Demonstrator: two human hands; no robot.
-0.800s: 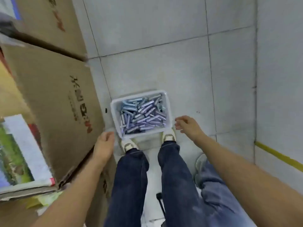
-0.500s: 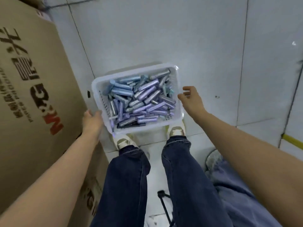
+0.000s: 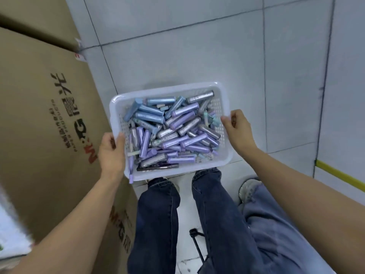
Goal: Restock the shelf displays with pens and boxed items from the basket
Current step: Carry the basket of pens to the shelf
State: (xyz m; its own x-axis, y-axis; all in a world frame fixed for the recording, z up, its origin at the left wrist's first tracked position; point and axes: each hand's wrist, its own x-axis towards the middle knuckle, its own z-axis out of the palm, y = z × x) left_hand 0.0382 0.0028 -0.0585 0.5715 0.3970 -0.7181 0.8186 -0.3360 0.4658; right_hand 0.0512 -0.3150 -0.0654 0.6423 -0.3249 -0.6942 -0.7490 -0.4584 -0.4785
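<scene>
Head view: a white plastic basket (image 3: pixel 164 90) is held in front of the knees, above the tiled floor (image 3: pixel 197 56). It is heaped with short pens (image 3: pixel 173 133) in blue, purple and silver, lying every way. The left grip (image 3: pixel 111 153) is closed on the left rim, thumb over the top and inside, with the fingers hidden outside the wall. The right grip (image 3: pixel 238 131) pinches the right rim, thumb tip on the edge and fingers curled just beyond it. No boxed items or shelf show.

The basket looks thin-walled and perforated, so it will likely flex under this load. Holding both short rims, as now, seems the sound hold; keeping it level matters, since the pens are loose, smooth and will roll. One purple pen (image 3: pixel 131 175) pokes out at the near left corner and could slip free.

For room, stacked cardboard cartons (image 3: pixel 45 115) stand right against the left arm, leaving little clearance there. Ahead and to the right the floor lies open as far as a yellow strip (image 3: pixel 339 173). A second person's shoe (image 3: pixel 248 188) sits just beside the wearer's right leg.
</scene>
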